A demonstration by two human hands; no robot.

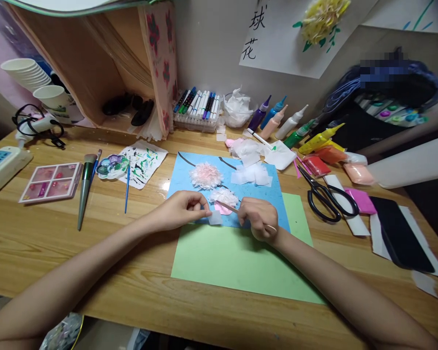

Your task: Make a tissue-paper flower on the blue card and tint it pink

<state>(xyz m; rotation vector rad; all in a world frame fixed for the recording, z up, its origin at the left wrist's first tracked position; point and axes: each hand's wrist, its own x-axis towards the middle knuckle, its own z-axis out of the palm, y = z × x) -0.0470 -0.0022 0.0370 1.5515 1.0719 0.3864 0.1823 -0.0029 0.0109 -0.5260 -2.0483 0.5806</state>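
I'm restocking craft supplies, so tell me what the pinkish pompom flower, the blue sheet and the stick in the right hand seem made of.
Pinkish pompom flower: probably tissue paper, matte, with thin ruffled edges.
Blue sheet: paper or thin card, flat and fairly matte; which, I can't tell.
Stick: perhaps wood, from its tan colour; too small to be sure.

L hand [188,209] pinched, R hand [260,218] w/ fingers [256,224] curled in.

Moderate light leaves slight glare on the worktop [138,287] and soft shadows beneath the arms [95,260], with edges stretched and a pixelated patch upper right.
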